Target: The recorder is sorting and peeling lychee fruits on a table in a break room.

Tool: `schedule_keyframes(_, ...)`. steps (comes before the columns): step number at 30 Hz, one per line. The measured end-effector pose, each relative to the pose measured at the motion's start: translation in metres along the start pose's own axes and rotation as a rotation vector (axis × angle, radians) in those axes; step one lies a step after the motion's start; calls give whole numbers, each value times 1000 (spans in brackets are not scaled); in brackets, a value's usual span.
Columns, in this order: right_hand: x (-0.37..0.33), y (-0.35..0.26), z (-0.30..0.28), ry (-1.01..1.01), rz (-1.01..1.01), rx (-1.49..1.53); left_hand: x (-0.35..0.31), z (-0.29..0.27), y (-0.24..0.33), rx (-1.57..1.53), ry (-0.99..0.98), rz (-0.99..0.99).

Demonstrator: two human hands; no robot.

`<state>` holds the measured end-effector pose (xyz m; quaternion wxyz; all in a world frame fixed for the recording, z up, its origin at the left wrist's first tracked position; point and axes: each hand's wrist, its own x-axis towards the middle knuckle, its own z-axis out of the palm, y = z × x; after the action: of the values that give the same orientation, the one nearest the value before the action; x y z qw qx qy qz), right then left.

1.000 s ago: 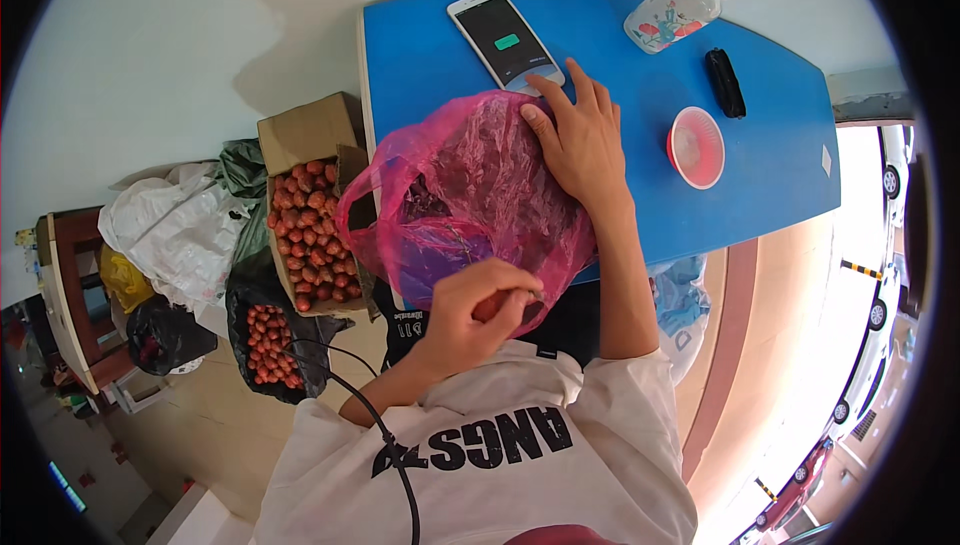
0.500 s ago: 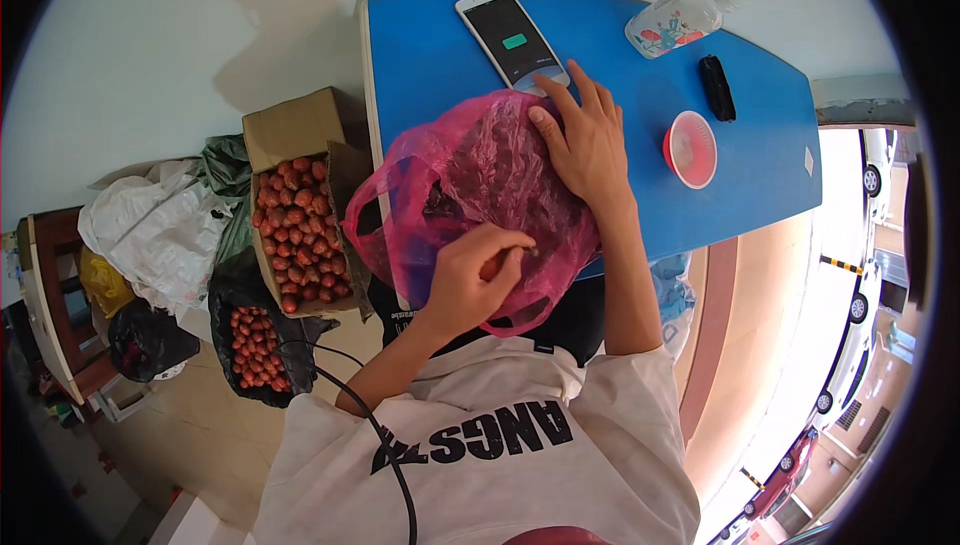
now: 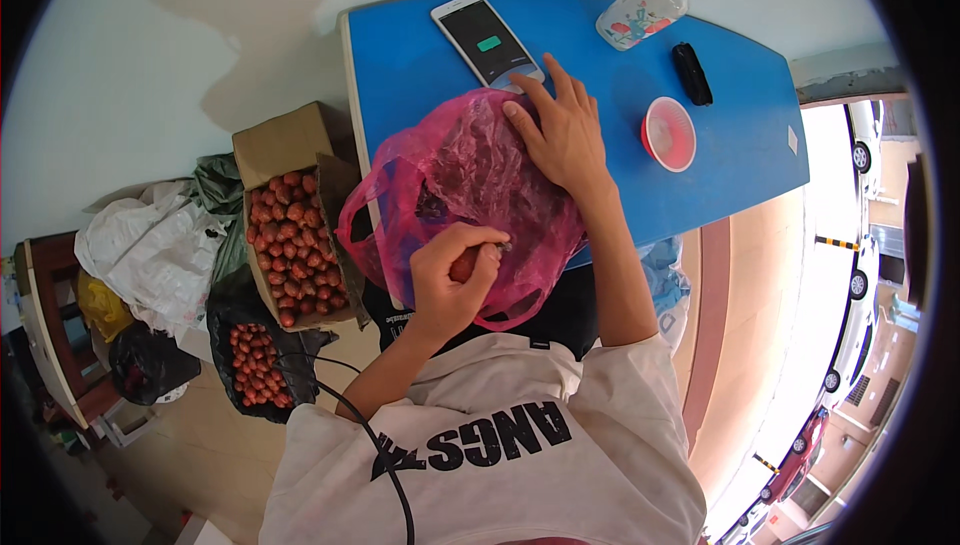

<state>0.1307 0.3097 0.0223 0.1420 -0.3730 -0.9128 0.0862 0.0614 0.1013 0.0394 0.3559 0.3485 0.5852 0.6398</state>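
My left hand (image 3: 450,275) is closed round a small reddish-brown round fruit (image 3: 464,264), most of it hidden by the fingers. A tiny greyish-green bit shows at the thumb and fingertip. The hand is over the near part of a crumpled pink plastic bag (image 3: 465,155), which lies on the blue table (image 3: 590,95) and hangs over its near edge. My right hand (image 3: 565,135) rests on the bag's right side with its fingers spread. Its fingertips reach close to the lower end of a white phone (image 3: 488,42). Dark contents show dimly through the bag.
On the table's right are a red-and-white cup (image 3: 669,135), a black case (image 3: 691,74) and a clear printed bottle (image 3: 650,10). Left of the table stand a cardboard box (image 3: 285,145) and a black bag (image 3: 225,330), both holding reddish round fruits. A black cable (image 3: 390,465) crosses my shirt.
The whole view has shifted a little. My left hand has turned slightly, so more of the fruit shows between its fingers. The right hand stays on the bag.
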Motion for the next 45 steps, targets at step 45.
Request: schedule_keyframes(45,-87,224,-93,170,308,46,27,85,-15,-567,80,-279)
